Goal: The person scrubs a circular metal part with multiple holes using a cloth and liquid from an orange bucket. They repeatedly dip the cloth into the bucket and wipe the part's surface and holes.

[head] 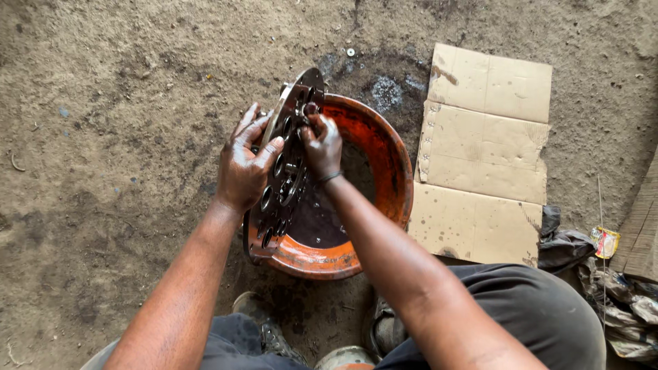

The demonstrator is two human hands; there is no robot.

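Packed dirt floor [103,137] fills the head view, and on it sits our landmark, a round orange plastic basin [391,171] of dark liquid. On its near-left rim we stand a grimy round metal plate with many holes [288,157]. Our left hand [243,168] clasps the plate's outer face; our right hand [322,144] pinches near its top. We judge steady support matters. Flattened brown cardboard [483,151] lies right of the basin, crumpled rags [603,288] beyond.
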